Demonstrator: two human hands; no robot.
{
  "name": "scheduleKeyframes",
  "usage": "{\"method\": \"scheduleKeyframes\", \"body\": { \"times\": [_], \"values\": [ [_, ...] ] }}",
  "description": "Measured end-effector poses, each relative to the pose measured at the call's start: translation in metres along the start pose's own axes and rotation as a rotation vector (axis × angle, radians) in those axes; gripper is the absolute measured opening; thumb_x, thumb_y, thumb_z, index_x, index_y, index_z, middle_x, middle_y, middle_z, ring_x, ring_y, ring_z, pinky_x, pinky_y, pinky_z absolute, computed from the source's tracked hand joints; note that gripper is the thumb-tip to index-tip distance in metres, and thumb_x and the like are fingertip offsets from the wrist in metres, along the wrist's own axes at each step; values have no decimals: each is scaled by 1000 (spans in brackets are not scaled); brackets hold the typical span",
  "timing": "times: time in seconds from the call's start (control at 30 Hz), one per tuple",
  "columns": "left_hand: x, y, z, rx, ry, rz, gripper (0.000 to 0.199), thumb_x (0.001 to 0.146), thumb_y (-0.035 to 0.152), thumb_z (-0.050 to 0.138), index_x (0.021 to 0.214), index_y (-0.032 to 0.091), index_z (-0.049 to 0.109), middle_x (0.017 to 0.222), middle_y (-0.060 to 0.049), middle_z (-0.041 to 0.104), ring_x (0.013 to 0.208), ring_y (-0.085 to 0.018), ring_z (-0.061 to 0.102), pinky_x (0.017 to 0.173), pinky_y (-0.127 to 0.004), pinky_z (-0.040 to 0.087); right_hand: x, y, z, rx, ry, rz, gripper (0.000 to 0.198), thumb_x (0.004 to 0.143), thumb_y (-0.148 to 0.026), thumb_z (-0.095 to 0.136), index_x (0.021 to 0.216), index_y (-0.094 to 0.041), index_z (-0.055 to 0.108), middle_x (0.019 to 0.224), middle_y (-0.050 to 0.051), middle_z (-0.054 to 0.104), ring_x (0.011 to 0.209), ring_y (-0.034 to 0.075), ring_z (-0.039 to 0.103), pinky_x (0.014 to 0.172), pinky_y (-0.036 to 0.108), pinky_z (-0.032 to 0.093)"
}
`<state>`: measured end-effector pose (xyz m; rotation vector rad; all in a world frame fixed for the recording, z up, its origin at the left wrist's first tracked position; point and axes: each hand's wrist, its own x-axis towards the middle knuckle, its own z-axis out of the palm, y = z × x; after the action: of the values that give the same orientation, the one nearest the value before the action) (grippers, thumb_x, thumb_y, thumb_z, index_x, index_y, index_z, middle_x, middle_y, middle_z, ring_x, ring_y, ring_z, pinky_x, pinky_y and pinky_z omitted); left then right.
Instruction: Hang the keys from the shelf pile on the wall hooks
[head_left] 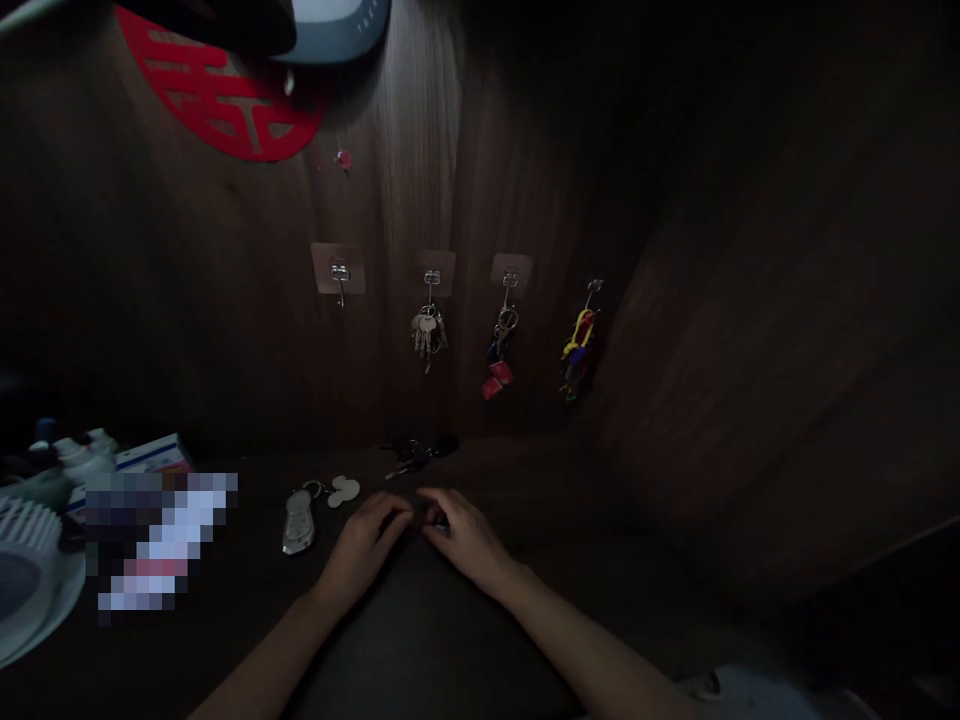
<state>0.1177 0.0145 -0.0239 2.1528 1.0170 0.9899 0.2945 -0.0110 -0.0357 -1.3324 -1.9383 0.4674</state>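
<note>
Both hands meet low over the dark wooden surface, fingertips almost together. My left hand [371, 527] is closed in a pinch, thumb and fingers toward the right; what it grips, if anything, is too dark to tell. My right hand [466, 530] curls round something small and dark with a dull glint, which I cannot make out. Just left of them lies a silver key fob [299, 520] with a ring and a pale rounded charm [344, 491]. Behind the fingertips, near the back wall, rests a dark bunch of keys [414, 455].
On the back panel, key bunches [428, 330] hang from hooks, one with red tags [496, 380], another with a yellow strap [579, 335]. The leftmost hook [340, 275] is bare. A white ribbed object [26, 550], bottles [82, 460] and boxes crowd the left. A side panel [750, 330] stands right.
</note>
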Motion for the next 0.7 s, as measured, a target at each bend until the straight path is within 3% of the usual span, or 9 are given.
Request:
{"method": "scheduleKeyframes", "body": {
  "times": [0.2,0.3,0.43,0.7],
  "values": [
    [-4,-1,-3,-24,187,9,19,85,34,49,80,22,62,77,-1,65,73,-17,62,70,-27,48,2,-3,-4,-91,-6,-48,18,76,-8,61,85,-22,66,85,2,60,86,17,55,78,30,43],
    [-5,-1,-4,-40,251,-25,19,85,35,48,83,21,61,70,0,65,67,-16,62,67,-27,49,2,-7,-8,-58,-31,-61,19,74,-13,66,90,-23,66,88,2,61,89,17,55,82,32,42],
    [-6,-1,-3,-81,243,-65,19,85,37,48,85,22,59,60,3,63,56,-14,62,60,-25,50,2,-14,-10,43,-53,-97,18,77,-20,66,95,-24,66,90,1,63,89,17,56,83,32,42],
    [-8,0,-3,-161,272,-99,19,83,39,50,85,22,58,62,4,67,52,-13,64,55,-24,51,8,-19,2,199,-18,-32,13,80,-16,61,89,-23,66,87,0,62,85,14,58,78,27,44]
  ]
}}
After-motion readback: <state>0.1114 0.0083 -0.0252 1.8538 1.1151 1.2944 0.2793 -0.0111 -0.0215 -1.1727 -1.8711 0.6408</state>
